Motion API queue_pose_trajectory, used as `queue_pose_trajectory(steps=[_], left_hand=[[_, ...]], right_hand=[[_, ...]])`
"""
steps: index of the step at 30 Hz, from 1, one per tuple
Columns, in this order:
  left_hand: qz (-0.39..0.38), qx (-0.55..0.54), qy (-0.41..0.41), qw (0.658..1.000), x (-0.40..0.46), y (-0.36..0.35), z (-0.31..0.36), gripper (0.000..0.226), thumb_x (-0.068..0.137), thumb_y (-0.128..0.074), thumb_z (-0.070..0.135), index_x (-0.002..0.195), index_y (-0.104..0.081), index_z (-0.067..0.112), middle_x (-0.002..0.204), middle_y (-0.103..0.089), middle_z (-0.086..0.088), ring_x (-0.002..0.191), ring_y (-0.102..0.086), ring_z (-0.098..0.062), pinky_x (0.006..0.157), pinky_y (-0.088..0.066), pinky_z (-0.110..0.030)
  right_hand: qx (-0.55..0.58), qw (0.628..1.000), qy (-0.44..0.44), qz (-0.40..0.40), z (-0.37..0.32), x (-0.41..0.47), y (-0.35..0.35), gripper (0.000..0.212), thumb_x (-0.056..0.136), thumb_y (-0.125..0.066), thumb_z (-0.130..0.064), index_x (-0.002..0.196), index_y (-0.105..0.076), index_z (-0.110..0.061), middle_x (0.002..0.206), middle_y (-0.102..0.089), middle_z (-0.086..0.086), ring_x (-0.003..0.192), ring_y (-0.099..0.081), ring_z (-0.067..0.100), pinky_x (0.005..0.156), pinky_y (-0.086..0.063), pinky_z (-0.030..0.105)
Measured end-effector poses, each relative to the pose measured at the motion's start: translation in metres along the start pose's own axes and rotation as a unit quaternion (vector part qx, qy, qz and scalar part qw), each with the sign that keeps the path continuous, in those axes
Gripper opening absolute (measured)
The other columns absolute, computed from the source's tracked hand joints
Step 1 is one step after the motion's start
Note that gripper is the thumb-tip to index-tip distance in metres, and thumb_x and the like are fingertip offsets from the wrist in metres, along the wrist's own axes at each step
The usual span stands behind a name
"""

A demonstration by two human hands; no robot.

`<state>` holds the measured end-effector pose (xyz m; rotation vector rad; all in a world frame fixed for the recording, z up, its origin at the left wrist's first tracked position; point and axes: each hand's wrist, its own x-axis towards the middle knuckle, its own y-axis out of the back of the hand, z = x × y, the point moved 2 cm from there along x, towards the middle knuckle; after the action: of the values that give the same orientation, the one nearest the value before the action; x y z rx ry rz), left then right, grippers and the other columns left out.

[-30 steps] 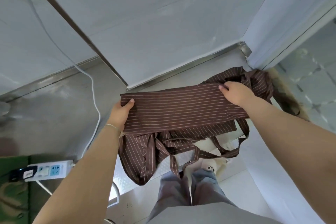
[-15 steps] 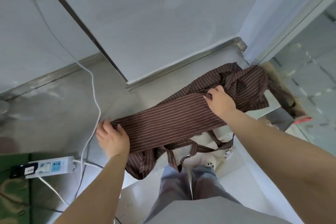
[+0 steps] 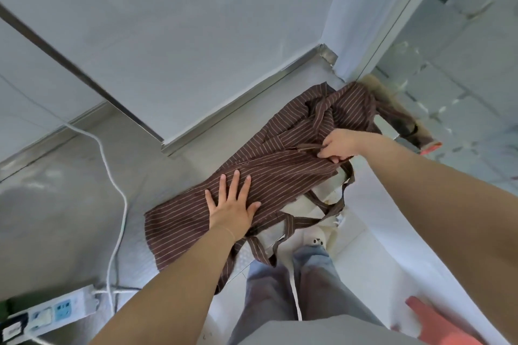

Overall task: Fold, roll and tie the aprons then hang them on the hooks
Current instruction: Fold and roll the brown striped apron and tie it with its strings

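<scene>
Head view, the only one on offer. Brown striped apron [image 3: 280, 176] now down on the steel counter [image 3: 70, 190], laid as a long folded band running diagonally from the near left toward the far right corner, no longer lifted and stretched taut between two hands as a second ago. Near edge and the loose straps [image 3: 308, 218] spilling off the counter's front, dangling above the jeans and the slipper below.

Left hand [image 3: 232, 204] moved off the band's end and onto its middle: flat, fingers spread wide, palm pressing the cloth to the counter. Pinning, not gripping. Right hand [image 3: 340, 145] shifted from holding the top edge to pinching one strap near the bunched far end, fingers curled around the narrow strip.

Meaning for the task: folding looks roughly done, band laid out and held down, tie ends now being sorted out. Rolling likely next, probably starting from one end, with the strap kept free for the knot. Far end still crumpled and piled up by the wall corner, so some straightening probably needed first.

White cable [image 3: 117, 176] snaking along the counter to the left, power strip [image 3: 56, 314] at the near left corner, both apart from the apron. No hooks in sight.
</scene>
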<state>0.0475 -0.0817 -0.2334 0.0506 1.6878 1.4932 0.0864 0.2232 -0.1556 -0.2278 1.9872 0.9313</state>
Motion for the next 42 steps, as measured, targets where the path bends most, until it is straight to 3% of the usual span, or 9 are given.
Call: queue_pose_trajectory(steps=[5, 10, 19, 23, 25, 30, 34, 37, 42], left_hand=[[0.038, 0.048, -0.005, 0.998, -0.003, 0.015, 0.008, 0.073, 0.091, -0.012, 0.069, 0.152, 0.0, 0.031, 0.161, 0.002, -0.001, 0.147, 0.003, -0.033, 0.114, -0.013, -0.06], [0.098, 0.1, 0.014, 0.99, 0.005, 0.034, 0.023, 0.071, 0.089, -0.014, 0.07, 0.135, -0.04, 0.023, 0.143, -0.039, -0.011, 0.13, -0.036, -0.03, 0.105, -0.032, -0.046], [0.064, -0.006, -0.161, 0.985, 0.046, 0.067, 0.09, 0.077, 0.087, -0.055, 0.005, 0.148, -0.015, 0.029, 0.147, -0.02, -0.007, 0.117, -0.045, -0.024, 0.093, -0.05, -0.035], [-0.022, 0.01, -0.087, 0.996, 0.07, 0.081, 0.118, 0.078, 0.098, -0.049, 0.026, 0.151, 0.008, 0.033, 0.153, -0.013, -0.008, 0.114, -0.049, -0.031, 0.091, -0.05, -0.043], [-0.041, 0.016, -0.033, 0.999, 0.079, 0.089, 0.13, 0.08, 0.098, -0.045, 0.044, 0.151, 0.015, 0.031, 0.157, -0.01, -0.01, 0.115, -0.054, -0.033, 0.082, -0.05, -0.041], [-0.043, 0.049, 0.017, 0.998, 0.092, 0.096, 0.148, 0.105, 0.086, -0.064, 0.05, 0.151, 0.015, 0.029, 0.149, -0.022, -0.017, 0.111, -0.055, -0.031, 0.075, -0.052, -0.038], [-0.056, 0.046, 0.036, 0.997, 0.098, 0.096, 0.152, 0.113, 0.079, -0.072, 0.049, 0.151, 0.013, 0.031, 0.142, -0.025, -0.016, 0.116, -0.05, -0.032, 0.083, -0.052, -0.041], [-0.074, 0.034, 0.053, 0.995, 0.103, 0.096, 0.153, 0.118, 0.077, -0.075, 0.048, 0.15, 0.017, 0.032, 0.143, -0.023, -0.017, 0.118, -0.048, -0.032, 0.084, -0.051, -0.042], [-0.092, 0.035, 0.07, 0.993, 0.111, 0.096, 0.156, 0.125, 0.074, -0.077, 0.046, 0.149, 0.022, 0.033, 0.144, -0.021, -0.017, 0.116, -0.051, -0.031, 0.085, -0.053, -0.042]], right_hand=[[0.011, 0.986, -0.055, 0.158, 0.043, -0.039, 0.038, 0.022, 0.092, -0.058, -0.024, 0.098, -0.07, -0.007, 0.091, -0.067, 0.009, 0.08, -0.058, 0.021, 0.072, -0.046, 0.031], [0.292, 0.808, -0.099, 0.502, 0.078, -0.075, 0.063, 0.027, 0.091, -0.051, -0.02, 0.114, -0.066, -0.02, 0.109, -0.068, 0.007, 0.103, -0.06, 0.028, 0.086, -0.044, 0.031], [0.206, 0.968, -0.041, 0.138, 0.049, -0.071, 0.117, 0.044, 0.104, -0.036, -0.034, 0.092, -0.064, -0.002, 0.051, -0.049, 0.006, 0.04, -0.039, 0.016, 0.034, -0.033, 0.019], [0.559, 0.807, 0.185, 0.035, 0.003, -0.069, 0.152, 0.023, 0.087, -0.063, -0.024, 0.108, -0.06, -0.015, 0.099, -0.068, 0.001, 0.087, -0.066, 0.015, 0.077, -0.054, 0.027], [0.572, 0.794, 0.203, 0.044, 0.005, -0.053, 0.159, 0.04, 0.083, -0.068, -0.03, 0.121, -0.055, -0.022, 0.125, -0.06, -0.001, 0.113, -0.061, 0.019, 0.095, -0.05, 0.036], [0.281, 0.917, -0.011, 0.282, 0.073, 0.013, 0.111, 0.033, 0.098, -0.049, -0.021, 0.128, -0.058, -0.012, 0.114, -0.065, 0.006, 0.095, -0.061, 0.02, 0.081, -0.046, 0.027], [0.188, 0.961, -0.036, 0.201, 0.114, 0.043, 0.09, 0.059, 0.095, -0.05, -0.045, 0.144, -0.037, -0.016, 0.142, -0.048, 0.006, 0.126, -0.049, 0.027, 0.107, -0.039, 0.04], [0.195, 0.962, -0.012, 0.193, 0.116, 0.043, 0.106, 0.055, 0.086, -0.051, -0.064, 0.112, -0.062, -0.016, 0.108, -0.066, 0.0, 0.1, -0.063, 0.022, 0.09, -0.049, 0.039], [0.227, 0.972, 0.052, 0.027, 0.101, 0.009, 0.146, 0.022, 0.088, -0.067, -0.027, 0.102, -0.068, -0.011, 0.094, -0.072, 0.006, 0.08, -0.07, 0.02, 0.07, -0.056, 0.029]])
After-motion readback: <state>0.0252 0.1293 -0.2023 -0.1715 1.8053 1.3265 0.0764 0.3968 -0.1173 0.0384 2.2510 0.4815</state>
